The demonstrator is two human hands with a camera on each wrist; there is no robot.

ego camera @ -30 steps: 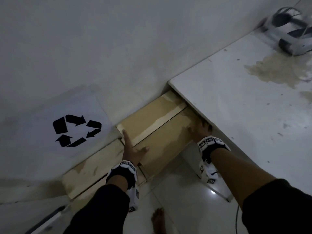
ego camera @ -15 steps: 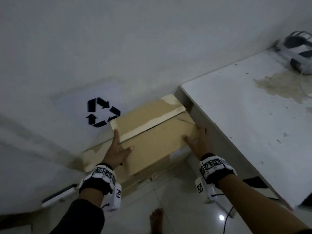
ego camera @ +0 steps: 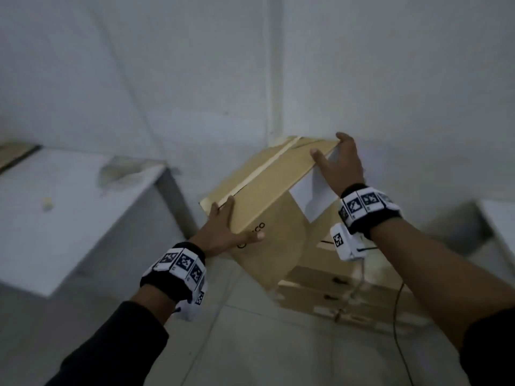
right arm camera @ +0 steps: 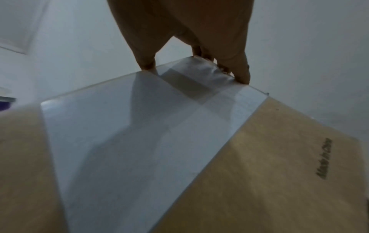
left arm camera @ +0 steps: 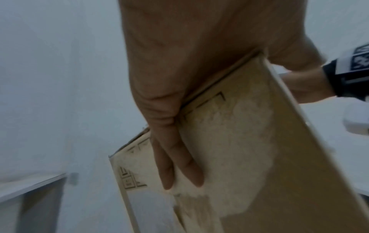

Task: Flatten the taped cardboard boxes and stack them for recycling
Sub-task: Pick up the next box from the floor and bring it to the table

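**Box held up, tilted, between both hands**

Box [ego camera: 267,188] is off the floor and tipped, one corner pointing down, in front of the wall corner. I have it between my two hands. My left hand [ego camera: 223,232] is at its near-left corner: in the left wrist view the fingers [left arm camera: 179,170] lie straight and close together, flat against the side panel, with the thumb round on the front face just under the top edge. My right hand [ego camera: 340,165] is at the far-right top corner — the thumb rests on the top panel and the fingers [right arm camera: 239,71] hook over the edge, so that corner is pinched between them.

A strip of pale tape [ego camera: 267,165] runs along the seam of the top, from the near-left end to the far end. A white label [ego camera: 312,196] covers part of the right-hand side, just below my right hand; the right wrist view shows it smooth and glossy, with printed text on the bare cardboard beside it, too blurred to read surely.

Below the box, at near right, a stack [ego camera: 334,296] of flat cardboard lies on the floor [ego camera: 250,352]. A white table [ego camera: 69,213] stands at left, well apart from the box — another pale surface shows at the far right edge.
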